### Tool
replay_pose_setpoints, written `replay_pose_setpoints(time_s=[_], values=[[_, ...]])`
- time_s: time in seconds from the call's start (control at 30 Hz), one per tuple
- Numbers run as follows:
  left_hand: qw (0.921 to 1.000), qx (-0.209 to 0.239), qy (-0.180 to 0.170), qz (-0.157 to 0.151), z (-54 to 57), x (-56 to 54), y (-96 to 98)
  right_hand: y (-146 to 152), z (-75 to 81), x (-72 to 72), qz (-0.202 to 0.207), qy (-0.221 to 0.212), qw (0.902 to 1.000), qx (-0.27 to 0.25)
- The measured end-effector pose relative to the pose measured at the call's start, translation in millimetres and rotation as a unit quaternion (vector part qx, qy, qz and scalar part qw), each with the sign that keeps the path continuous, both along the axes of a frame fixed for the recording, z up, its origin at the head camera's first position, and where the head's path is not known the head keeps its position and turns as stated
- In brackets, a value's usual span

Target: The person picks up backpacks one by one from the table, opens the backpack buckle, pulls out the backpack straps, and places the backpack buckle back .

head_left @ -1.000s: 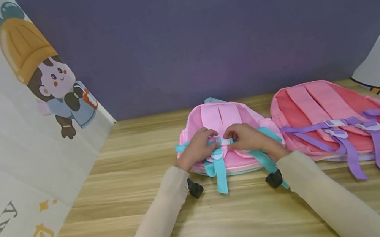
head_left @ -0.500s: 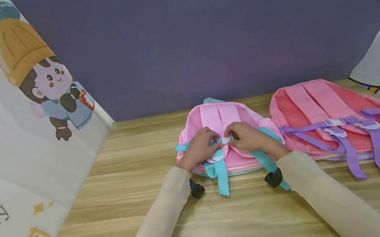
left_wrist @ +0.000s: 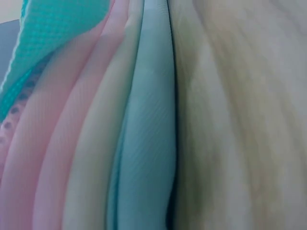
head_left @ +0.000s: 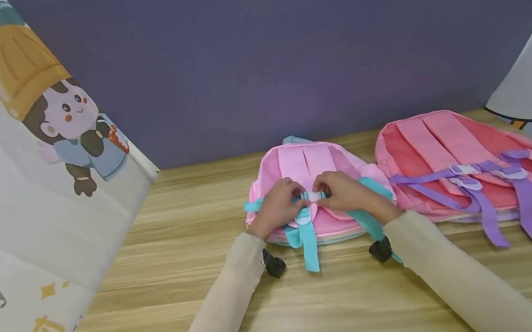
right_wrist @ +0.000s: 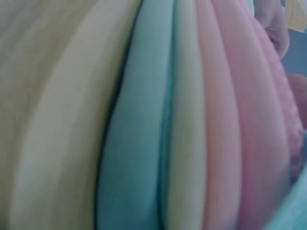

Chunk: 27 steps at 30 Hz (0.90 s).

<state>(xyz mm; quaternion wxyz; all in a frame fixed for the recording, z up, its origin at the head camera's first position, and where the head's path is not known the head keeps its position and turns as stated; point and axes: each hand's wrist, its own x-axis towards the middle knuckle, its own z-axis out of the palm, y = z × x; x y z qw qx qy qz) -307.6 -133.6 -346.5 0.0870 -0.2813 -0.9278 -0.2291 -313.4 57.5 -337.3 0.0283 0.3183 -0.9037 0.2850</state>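
A small pink backpack (head_left: 271,168) lies on the table with its shoulder straps facing up. Across its middle runs a turquoise strap joined by a white plastic buckle (head_left: 314,196). My left hand (head_left: 279,205) pinches the buckle's left end, while my right hand (head_left: 347,193) pinches its right end, thumbs and fingers facing each other. Below the left hand, a turquoise strap end (head_left: 309,247) hangs over the bag's bottom edge. In the left wrist view the bag's layered side (left_wrist: 148,120) fills the middle. The right wrist view has similar layers (right_wrist: 134,143), with part of a hand at top right.
A larger coral-pink backpack (head_left: 391,148) with purple straps (head_left: 493,224) lies close on the right. Behind both bags stands a dark blue-purple panel (head_left: 284,52). A white printed sheet (head_left: 2,175) rises at the left of the wooden table (head_left: 184,270).
Both hands stay at the white buckle with only tiny finger shifts. The head view has turned slightly, so the printed figure on the left sits further left.
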Motion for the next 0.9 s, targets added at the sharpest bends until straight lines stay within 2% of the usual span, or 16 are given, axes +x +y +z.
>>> replay_pose_setpoints(time_s=[0.3,0.67,0.9], values=[[0.9996,0.013,-0.022,0.008,0.1,-0.7,0.3,2.3,-2.1,-1.7,-0.001,-0.009,0.9997,-0.021],[0.9995,0.020,-0.020,0.015,-0.5,-0.6,1.2,2.0,-2.8,-2.4,-0.007,-0.003,0.9999,-0.013],[0.9994,0.022,-0.024,0.015,-1.1,-0.9,1.0,2.0,-4.3,-2.4,-0.018,-0.018,0.9987,-0.044]])
